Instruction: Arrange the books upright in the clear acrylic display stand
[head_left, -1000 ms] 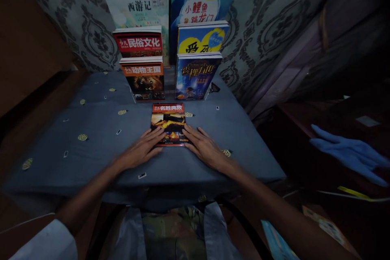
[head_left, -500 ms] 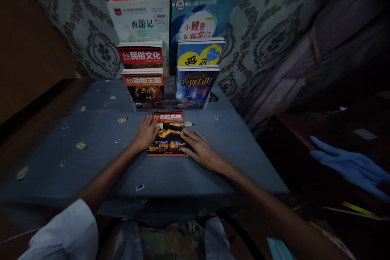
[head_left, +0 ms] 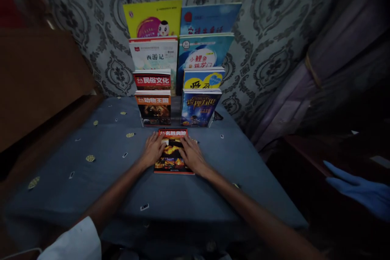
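Observation:
A book with a red title band and a dark, fiery cover lies flat on the cloth-covered table. My left hand rests along its left edge, fingers stretched out over the cover. On the right side, my right hand lies on the cover with its fingers extended. Neither hand lifts or wraps round the book. Just behind it, an orange animal book and a dark blue book stand upright in the front of a tiered clear rack.
More books rise in tiers behind, among them a white one and a yellow one. Patterned wallpaper backs the table. At the right lies a blue glove; a brown panel stands at the left.
The view has tilted up, showing the tops of the back books. My right hand has shifted further up the right side of the book, while my left hand stays at the left edge.

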`<state>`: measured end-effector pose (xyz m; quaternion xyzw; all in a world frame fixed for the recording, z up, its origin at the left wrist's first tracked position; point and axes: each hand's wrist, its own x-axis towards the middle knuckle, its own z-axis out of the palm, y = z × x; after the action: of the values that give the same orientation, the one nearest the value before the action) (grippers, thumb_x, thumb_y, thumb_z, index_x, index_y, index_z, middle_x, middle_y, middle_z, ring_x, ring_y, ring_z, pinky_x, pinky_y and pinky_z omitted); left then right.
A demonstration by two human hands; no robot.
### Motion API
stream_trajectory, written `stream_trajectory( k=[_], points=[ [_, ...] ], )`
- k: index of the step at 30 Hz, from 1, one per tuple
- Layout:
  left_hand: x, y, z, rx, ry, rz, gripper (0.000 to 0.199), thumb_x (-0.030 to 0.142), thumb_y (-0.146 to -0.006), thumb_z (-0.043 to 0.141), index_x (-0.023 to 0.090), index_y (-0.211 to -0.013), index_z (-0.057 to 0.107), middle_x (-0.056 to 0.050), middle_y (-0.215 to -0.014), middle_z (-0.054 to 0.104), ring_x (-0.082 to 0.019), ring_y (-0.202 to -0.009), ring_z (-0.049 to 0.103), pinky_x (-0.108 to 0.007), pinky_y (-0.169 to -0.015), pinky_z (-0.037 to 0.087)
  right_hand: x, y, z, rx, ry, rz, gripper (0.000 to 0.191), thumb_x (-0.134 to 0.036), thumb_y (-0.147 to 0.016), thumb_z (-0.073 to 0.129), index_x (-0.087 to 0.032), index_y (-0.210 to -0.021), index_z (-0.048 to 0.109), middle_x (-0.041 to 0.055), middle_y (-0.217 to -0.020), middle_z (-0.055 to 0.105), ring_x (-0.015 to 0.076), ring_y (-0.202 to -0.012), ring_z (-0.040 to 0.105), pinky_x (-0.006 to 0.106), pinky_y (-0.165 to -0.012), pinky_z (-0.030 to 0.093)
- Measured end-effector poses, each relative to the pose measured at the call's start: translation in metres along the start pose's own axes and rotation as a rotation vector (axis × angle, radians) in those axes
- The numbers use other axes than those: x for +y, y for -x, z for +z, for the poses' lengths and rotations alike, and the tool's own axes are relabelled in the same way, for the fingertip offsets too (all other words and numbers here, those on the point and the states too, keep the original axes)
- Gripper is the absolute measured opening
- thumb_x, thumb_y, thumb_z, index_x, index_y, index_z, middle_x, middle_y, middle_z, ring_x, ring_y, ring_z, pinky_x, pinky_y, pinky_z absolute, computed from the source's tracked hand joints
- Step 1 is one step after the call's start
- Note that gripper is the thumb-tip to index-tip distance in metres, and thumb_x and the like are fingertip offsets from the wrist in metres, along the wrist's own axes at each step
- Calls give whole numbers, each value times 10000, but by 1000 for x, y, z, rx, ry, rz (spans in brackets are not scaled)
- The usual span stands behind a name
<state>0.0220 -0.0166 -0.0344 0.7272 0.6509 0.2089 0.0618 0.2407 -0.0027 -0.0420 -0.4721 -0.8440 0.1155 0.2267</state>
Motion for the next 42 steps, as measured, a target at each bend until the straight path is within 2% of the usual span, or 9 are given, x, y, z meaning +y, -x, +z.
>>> stream_trajectory(
  k=[4,7,13,19,23,26,28,36,42],
  points=[
    [1,-1,-5,29,242,-54,540,257,-903,552,135,-1428,529,-160,-1501,534,-295,-1449,433,-497,-1212,307,-5,34,9,37,-16,-50,514,-344,-1003,405,-148,-1469,502,179,-1624,359,338,-1531,273,589,-1206,311],
    [7,1,-6,74,610,-158,586,210,-822,597,166,-1405,555,-121,-1386,642,-286,-1354,539,-477,-1169,388,-6,45,8,49,-48,-69,511,-350,-1002,431,-190,-1484,489,164,-1641,330,358,-1530,265,626,-1199,308],
    [24,9,4,233,1311,-492,463,275,-812,656,182,-1263,600,-91,-1109,747,-231,-968,726,-347,-852,579,-8,47,5,42,-149,-110,590,-317,-1002,442,-243,-1577,331,137,-1687,213,326,-1545,227,603,-1224,282],
    [32,17,0,306,1429,-424,400,373,-703,753,172,-1032,650,-40,-927,748,-199,-826,700,-292,-767,548,-1,47,5,79,-316,-48,814,-356,-991,485,-231,-1636,5,142,-1707,116,290,-1566,157,544,-1233,289],
    [31,16,3,345,1414,-416,470,415,-678,754,169,-1059,628,-47,-956,741,-198,-837,689,-300,-788,535,10,36,5,93,-431,49,914,-379,-918,611,-196,-1631,70,191,-1630,336,330,-1478,390,544,-1156,416],
    [27,12,7,314,1359,-414,502,436,-686,730,154,-1083,609,-63,-958,735,-208,-834,685,-312,-783,534,13,27,3,89,-559,79,871,-351,-898,619,-196,-1615,148,181,-1453,568,321,-1260,629,518,-1017,546],
    [23,10,7,303,1244,-381,453,422,-727,693,153,-1082,608,-69,-952,732,-222,-850,685,-331,-803,537,11,23,0,84,-625,64,825,-334,-895,605,-206,-1600,196,152,-1350,644,300,-1164,683,492,-959,581],
    [17,25,-13,240,322,-136,512,246,-911,505,120,-1406,484,-163,-1306,621,-289,-1221,579,-437,-1049,458,0,25,-16,123,-345,6,539,-327,-889,598,-235,-1414,520,110,-1276,623,287,-1158,634,474,-998,546],
    [33,36,-21,105,-204,-76,431,226,-987,410,114,-1384,537,-190,-1377,573,-315,-1232,542,-474,-1005,447,-5,20,-33,83,-90,-92,483,-315,-890,632,-266,-1368,587,126,-1339,616,349,-1244,555,543,-1010,496]
  ],
)
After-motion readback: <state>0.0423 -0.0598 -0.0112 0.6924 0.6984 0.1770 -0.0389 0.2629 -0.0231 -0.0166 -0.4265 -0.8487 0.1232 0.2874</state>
